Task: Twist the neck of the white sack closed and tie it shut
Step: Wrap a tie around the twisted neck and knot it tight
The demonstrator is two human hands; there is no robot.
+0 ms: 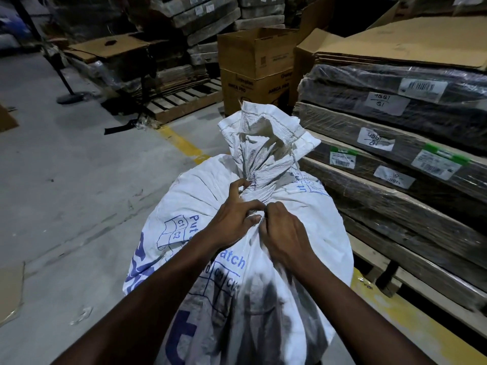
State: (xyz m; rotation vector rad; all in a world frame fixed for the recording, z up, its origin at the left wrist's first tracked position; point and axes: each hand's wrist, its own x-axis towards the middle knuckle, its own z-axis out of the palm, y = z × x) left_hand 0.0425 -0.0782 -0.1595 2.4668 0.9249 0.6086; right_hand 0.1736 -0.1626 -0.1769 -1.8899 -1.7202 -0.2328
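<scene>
A full white woven sack [311, 227] with blue print stands upright in front of me. Its neck [263, 177] is gathered and twisted into a narrow waist, and the loose mouth [263, 127] flares upward above it. My left hand [234, 217] curls around the near left side of the neck, fingers pinching at the tie point. My right hand [284, 230] presses against it from the right, fingers closed on a thin white strip or fold of fabric right at the neck. Whether that strip is a separate tie or part of the sack cannot be told.
Wrapped stacks of flat cardboard [395, 143] on a pallet stand close on the right. An open brown carton [253, 67] sits behind the sack. A wooden pallet [181, 101] and more stacks lie further back. Grey concrete floor [66, 180] with a yellow line [181, 143] spreads to the left.
</scene>
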